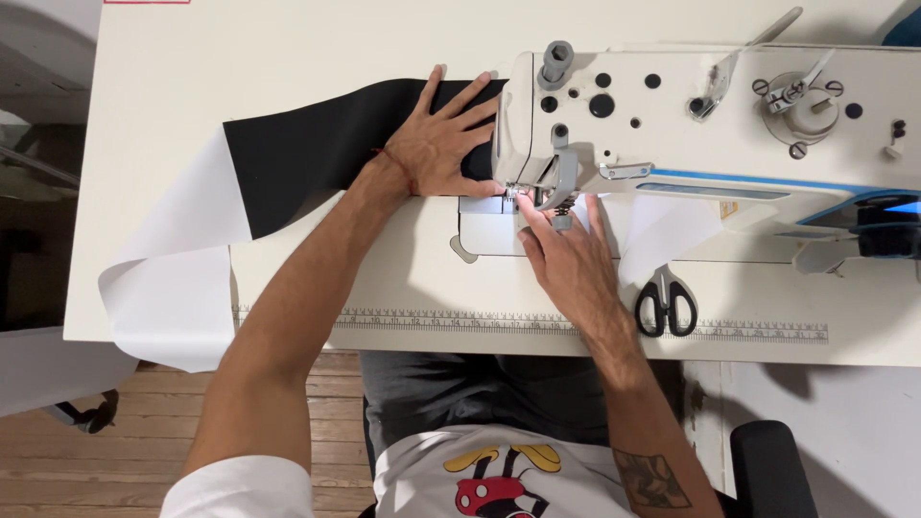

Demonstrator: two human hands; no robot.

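Observation:
A black fabric strip (307, 153) lies across the white table and runs under the head of a white sewing machine (691, 125). My left hand (443, 139) rests flat on the black fabric with its fingers spread, just left of the needle. My right hand (566, 254) lies palm down in front of the machine, its fingertips on the fabric at the presser foot (518, 197). White fabric (177, 278) joined to the black strip hangs off the table's left front corner. More white fabric (662, 230) shows under the machine arm to the right.
Black-handled scissors (666, 302) lie on the table right of my right hand. A ruler strip (432, 318) runs along the table's front edge. A wooden floor (115, 451) lies below at left, and a black chair arm (767, 465) is at lower right.

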